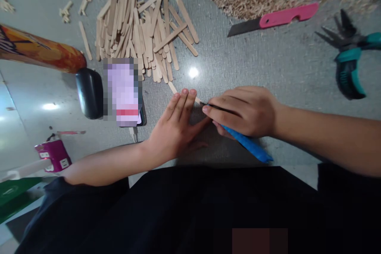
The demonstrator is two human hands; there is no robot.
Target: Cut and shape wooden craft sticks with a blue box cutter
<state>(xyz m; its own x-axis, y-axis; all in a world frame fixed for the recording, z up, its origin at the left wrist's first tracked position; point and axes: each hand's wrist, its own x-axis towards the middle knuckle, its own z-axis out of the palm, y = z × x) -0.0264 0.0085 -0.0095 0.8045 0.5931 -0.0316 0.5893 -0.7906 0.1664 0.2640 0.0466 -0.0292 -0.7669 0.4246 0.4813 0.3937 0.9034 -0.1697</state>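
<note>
Head view: bare grey floor (268,63) is lying open beyond the right hand (244,112), while a phone (123,91) is sitting near the left hand (175,127). The left hand is pressing a wooden stick (172,87), fingers flat and together. The right hand is gripping a blue-handled tool (250,145), its tip touching that stick.

Spread across a grey floor (268,63): a heap of wooden craft sticks (139,27) at top centre, a mound of wood shavings (247,0) beside a pink-handled cutter (276,18), teal pliers (348,59) far right, a black mouse (89,92) touching a phone (123,91) at left, a magenta power strip (53,155) lower left, a single stick (172,87) lying flat at centre.
</note>
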